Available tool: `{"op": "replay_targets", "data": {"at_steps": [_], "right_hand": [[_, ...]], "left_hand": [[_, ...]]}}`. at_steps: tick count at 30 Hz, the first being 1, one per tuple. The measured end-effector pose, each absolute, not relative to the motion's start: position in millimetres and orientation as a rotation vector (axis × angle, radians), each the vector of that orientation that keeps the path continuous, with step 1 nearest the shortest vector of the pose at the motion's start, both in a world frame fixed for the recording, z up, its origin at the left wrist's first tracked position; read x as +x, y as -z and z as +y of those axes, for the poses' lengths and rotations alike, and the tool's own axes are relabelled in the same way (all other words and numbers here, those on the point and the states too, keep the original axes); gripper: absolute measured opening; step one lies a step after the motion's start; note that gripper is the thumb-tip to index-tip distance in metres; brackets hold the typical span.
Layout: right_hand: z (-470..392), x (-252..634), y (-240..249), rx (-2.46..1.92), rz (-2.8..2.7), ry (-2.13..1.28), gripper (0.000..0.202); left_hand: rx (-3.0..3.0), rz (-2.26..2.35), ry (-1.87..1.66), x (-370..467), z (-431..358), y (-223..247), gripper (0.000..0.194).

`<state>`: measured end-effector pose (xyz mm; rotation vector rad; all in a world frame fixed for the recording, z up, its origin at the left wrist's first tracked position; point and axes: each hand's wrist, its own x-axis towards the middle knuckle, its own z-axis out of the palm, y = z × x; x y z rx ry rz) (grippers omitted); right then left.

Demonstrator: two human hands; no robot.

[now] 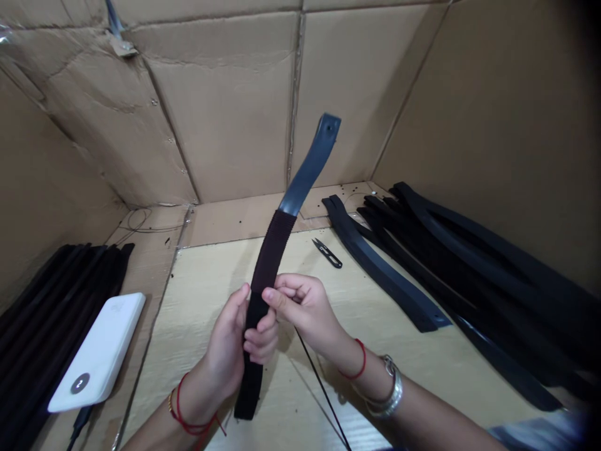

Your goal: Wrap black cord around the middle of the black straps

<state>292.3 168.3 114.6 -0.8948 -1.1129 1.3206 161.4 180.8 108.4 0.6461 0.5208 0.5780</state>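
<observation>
Curved strip: the long, gently bowed piece [307,172] is held aslant above the counter [201,288], its bare end raised.
Left hand: the lower, wrapped part is enclosed by the left hand [228,341], with fingers curled round it and the thumb laid along its edge.
Right hand: the strip's edge is pinched between thumb and fingers of the right hand [305,310]; whether the black cord [322,385] running from below it is also gripped cannot be told.
Handling: the strip is judged light, fairly stiff and springy, and not fragile; the smooth end would probably slip more than the covered part.
Best hold: a firm grip is likely offered by the wrapping, midway down.
Surfaces: bare blue-grey, plastic-looking material, pierced by a small hole [329,128], is met by a finely ribbed, dark brownish sleeve [273,250]; a plain black covering is seen below.
Nearby: pointed black snips [327,253] are laid beyond the hands, near similar curved strips [385,266].
</observation>
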Motion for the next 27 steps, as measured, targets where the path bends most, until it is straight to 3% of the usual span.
{"op": "replay_targets", "data": {"at_steps": [18, 27], "right_hand": [[185, 300, -110, -0.94, -1.134, -1.32, 0.021], [184, 295, -107, -0.957, -1.003, -1.348, 0.017]], "left_hand": [[0.411, 0.483, -0.561, 152, 195, -111, 0.067], [0.397, 0.44, -0.578, 159, 197, -101, 0.063]]}}
